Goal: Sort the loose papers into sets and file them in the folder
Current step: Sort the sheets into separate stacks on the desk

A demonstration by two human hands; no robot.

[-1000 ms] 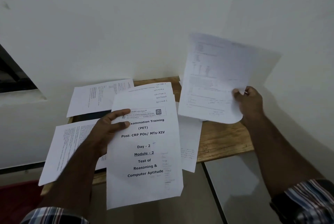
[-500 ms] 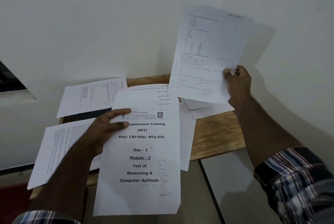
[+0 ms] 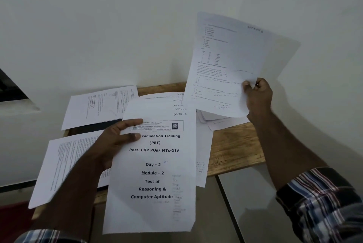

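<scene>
**Head view: one sheet up for reading, the gathered set waiting below**

Your right hand [image 3: 257,97] pinches a single printed sheet [image 3: 225,66] by its lower right corner, thumb on the front and fingers curled behind. It is raised upright in front of the wall, probably so you can read the handwritten section note at its top corner.

Your left hand [image 3: 115,140] grips the cover stack [image 3: 155,174] at its left edge, thumb on top. The sheets are fanned so the section labels show, which should make it easy to see where the raised sheet belongs.

More loose papers lie on the wooden table [image 3: 235,148]: one page [image 3: 98,107] at the far left corner, another [image 3: 57,164] overhanging the left edge, a small pile [image 3: 220,121] by the far right edge. I cannot make out the folder for certain.
</scene>
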